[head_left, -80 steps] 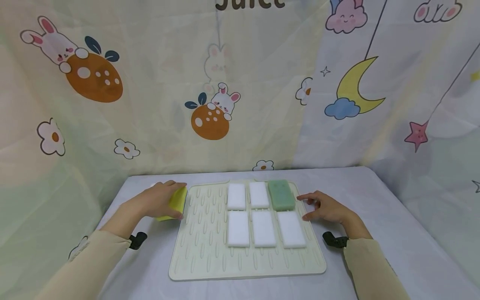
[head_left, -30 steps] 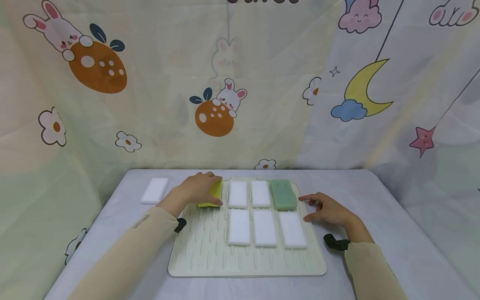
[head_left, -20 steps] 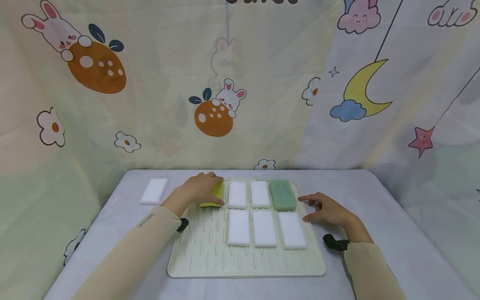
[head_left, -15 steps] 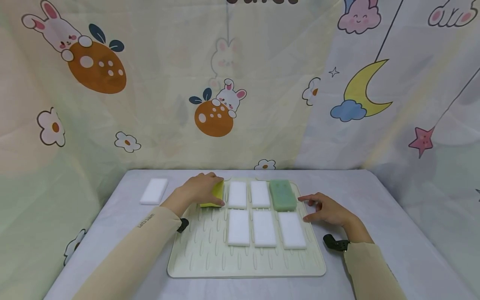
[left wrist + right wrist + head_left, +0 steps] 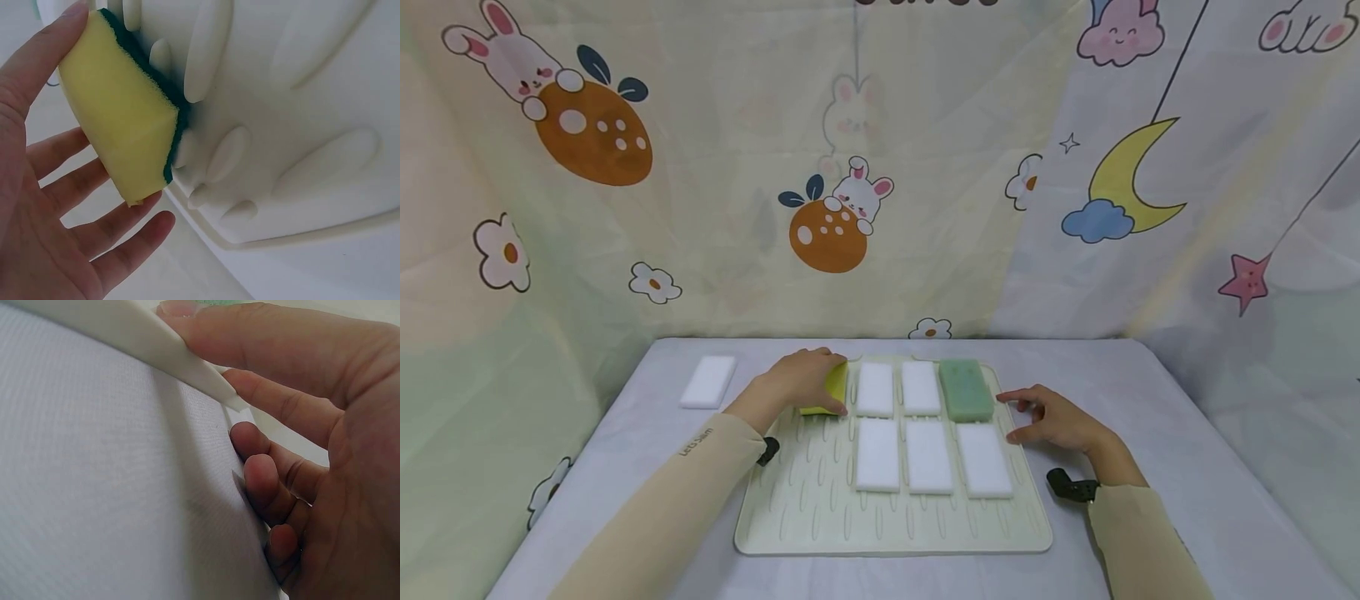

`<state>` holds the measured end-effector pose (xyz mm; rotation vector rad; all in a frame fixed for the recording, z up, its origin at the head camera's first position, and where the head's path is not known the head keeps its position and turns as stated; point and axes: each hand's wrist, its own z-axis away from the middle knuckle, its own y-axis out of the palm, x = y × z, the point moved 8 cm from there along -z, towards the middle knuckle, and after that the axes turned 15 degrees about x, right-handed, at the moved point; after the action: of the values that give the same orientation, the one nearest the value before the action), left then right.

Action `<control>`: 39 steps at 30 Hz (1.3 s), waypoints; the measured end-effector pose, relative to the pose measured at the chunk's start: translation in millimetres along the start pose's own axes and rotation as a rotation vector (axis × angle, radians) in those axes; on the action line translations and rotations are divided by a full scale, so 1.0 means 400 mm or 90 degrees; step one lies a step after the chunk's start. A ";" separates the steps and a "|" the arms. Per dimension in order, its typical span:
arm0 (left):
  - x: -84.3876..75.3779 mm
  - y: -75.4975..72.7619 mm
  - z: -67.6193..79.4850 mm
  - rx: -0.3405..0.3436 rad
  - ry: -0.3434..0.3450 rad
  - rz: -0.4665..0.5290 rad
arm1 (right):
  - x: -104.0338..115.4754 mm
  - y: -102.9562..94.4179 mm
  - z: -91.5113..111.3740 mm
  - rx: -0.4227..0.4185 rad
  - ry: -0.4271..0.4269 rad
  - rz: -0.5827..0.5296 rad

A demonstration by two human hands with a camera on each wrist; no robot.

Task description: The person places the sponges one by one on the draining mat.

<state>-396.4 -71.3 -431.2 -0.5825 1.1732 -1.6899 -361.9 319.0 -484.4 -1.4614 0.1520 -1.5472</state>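
In the head view a cream ridged drying mat lies on the table. At its back left corner my left hand holds a yellow sponge between thumb and fingers. The left wrist view shows the sponge's dark green scouring side facing down at the mat's ridges. On the right, my right hand rests with thumb and index fingertips at the mat's side edge, its other fingers loosely bent. Several white sponge blocks lie in two rows on the mat, with a green sponge at the back right.
Another white block lies on the white-covered table left of the mat. A printed cloth hangs behind and along both sides of the table.
My left hand has carried the yellow sponge rightward from beside the mat to its back left corner, uncovering the white block on the left. Over the last half second both hands are nearly still.
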 end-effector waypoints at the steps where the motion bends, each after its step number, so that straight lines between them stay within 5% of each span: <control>1: -0.001 0.000 0.000 0.001 -0.001 0.001 | 0.001 0.000 0.000 -0.001 0.000 0.002; 16: 0.004 0.009 -0.016 -0.003 -0.006 0.014 | -0.001 -0.002 0.002 0.004 -0.010 -0.014; 39: 0.011 0.014 0.018 -0.014 0.015 0.034 | 0.002 0.002 0.000 0.000 0.021 -0.001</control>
<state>-390.2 -78.5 -433.8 -0.5420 1.2158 -1.6447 -361.2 317.9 -484.4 -1.4361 0.1706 -1.5729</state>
